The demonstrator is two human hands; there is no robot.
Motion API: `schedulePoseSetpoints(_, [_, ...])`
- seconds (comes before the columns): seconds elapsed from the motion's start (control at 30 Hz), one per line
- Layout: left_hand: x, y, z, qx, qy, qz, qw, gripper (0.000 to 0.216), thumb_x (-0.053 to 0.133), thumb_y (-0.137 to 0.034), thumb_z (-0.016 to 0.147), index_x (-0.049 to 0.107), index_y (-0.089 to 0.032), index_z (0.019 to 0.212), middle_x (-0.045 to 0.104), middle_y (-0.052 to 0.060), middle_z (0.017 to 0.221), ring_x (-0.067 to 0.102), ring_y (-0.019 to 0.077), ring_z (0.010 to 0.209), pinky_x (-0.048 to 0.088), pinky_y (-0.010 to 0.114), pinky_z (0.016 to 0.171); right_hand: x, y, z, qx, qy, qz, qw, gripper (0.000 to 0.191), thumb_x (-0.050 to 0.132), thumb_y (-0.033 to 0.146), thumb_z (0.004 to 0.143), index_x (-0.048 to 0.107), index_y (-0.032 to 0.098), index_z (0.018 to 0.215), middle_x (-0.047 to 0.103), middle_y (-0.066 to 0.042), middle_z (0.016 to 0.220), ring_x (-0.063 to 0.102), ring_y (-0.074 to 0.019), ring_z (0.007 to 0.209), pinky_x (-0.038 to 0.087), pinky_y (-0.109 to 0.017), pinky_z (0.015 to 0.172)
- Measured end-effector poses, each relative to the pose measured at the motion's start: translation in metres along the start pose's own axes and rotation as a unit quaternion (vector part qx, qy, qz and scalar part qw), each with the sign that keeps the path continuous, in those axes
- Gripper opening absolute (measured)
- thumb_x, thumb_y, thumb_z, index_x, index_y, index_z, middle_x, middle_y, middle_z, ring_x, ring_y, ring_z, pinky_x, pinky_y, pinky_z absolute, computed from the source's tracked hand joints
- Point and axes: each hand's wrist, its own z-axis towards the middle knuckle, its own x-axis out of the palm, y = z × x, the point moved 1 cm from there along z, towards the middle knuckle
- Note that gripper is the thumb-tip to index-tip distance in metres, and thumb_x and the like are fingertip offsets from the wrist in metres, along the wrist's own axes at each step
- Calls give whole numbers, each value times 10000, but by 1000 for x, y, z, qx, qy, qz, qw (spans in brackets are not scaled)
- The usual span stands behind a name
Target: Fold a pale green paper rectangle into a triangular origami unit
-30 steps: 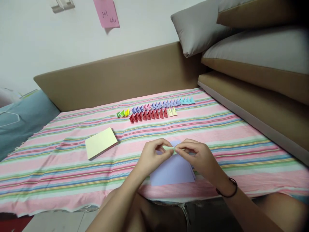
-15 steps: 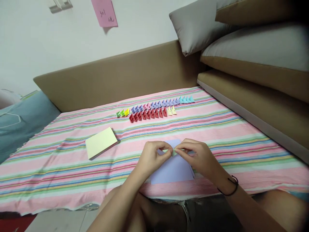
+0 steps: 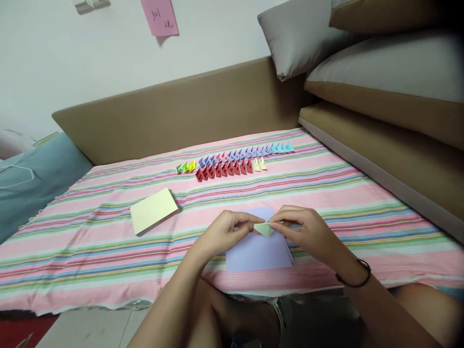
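Points green paper [image 3: 264, 229] tip-first toward near edge of cloth [image 3: 145, 268].
Stretches left to right, pinched between fingertips of left hand [image 3: 225, 233] and right hand [image 3: 307, 228].

A pink striped cloth [image 3: 90, 246] stretches across the middle and lower frame, bearing small folded papers [image 3: 224, 168] in rows just above centre, a pale yellow paper stack [image 3: 153, 211] left of centre, and lavender sheets [image 3: 259, 253] lower right of centre.
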Motion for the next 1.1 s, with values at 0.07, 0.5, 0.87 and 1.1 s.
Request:
schedulePoseSetpoints(0.07, [4,1,1,-15,-25,-18,999,271,578,-261,838,676,-147,1063,721,66,894,658,180,832,483,252,742,0,-1,-1,-1,-2,-8,1000,137,598,219,830,708,196,752,645,-22,753,578,-147,711,427,-268,637])
schedulePoseSetpoints(0.5, [21,9,8,-36,-155,-15,987,207,694,-169,690,588,-173,868,706,16,691,655,164,659,444,239,631,21,8,-1,17,-49,37,998,127,559,174,814,664,195,747,638,-1,772,560,-120,700,416,-225,599])
schedulePoseSetpoints(0.87, [16,3,6,-64,-155,-67,983,267,745,-202,663,604,-166,887,701,11,679,655,146,646,449,209,598,3,-6,-3,133,-40,132,981,188,657,361,755,697,178,737,687,-29,727,607,-165,683,458,-265,605])
schedulePoseSetpoints(1.1, [17,3,7,-68,-147,-96,982,175,746,-244,674,661,-149,794,704,29,750,653,147,658,484,221,594,-3,-10,-2,139,6,161,977,234,617,392,780,702,176,812,688,-49,788,610,-175,717,484,-275,591])
